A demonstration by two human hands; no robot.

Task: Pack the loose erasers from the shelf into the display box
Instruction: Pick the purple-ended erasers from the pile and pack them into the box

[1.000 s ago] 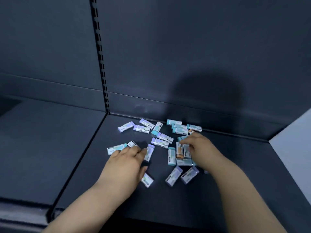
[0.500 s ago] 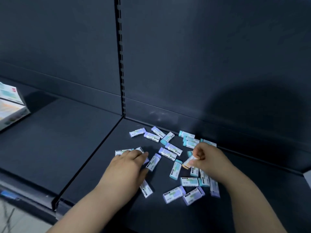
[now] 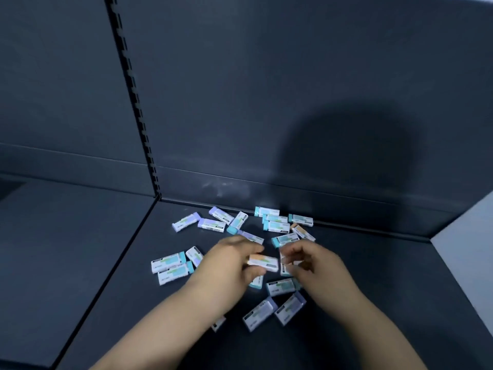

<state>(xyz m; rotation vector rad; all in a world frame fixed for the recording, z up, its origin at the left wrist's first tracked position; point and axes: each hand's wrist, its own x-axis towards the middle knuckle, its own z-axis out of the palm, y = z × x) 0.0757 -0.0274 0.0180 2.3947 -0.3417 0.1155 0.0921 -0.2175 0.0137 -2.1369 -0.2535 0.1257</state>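
Note:
Several small loose erasers in white sleeves with teal, purple or orange ends lie scattered on the dark shelf point(image 3: 400, 268). One cluster point(image 3: 276, 225) sits by the back wall, a pair point(image 3: 170, 266) at the left, another pair point(image 3: 274, 311) at the front. My left hand point(image 3: 229, 265) grips an orange-ended eraser point(image 3: 264, 263) by its fingertips over the pile. My right hand point(image 3: 314, 268) hovers just right of it with curled fingers, above more erasers; blur hides whether it holds one. The display box is out of view.
A slotted upright strip point(image 3: 136, 102) divides the dark back wall. A second dark shelf board point(image 3: 66, 249) adjoins on the left. A light panel point(image 3: 469, 236) closes the shelf at the right.
The orange-ended eraser, held by my right hand half a second ago, now sits in my left hand's fingers. My left hand moved right to meet the right. The box at far left left the view.

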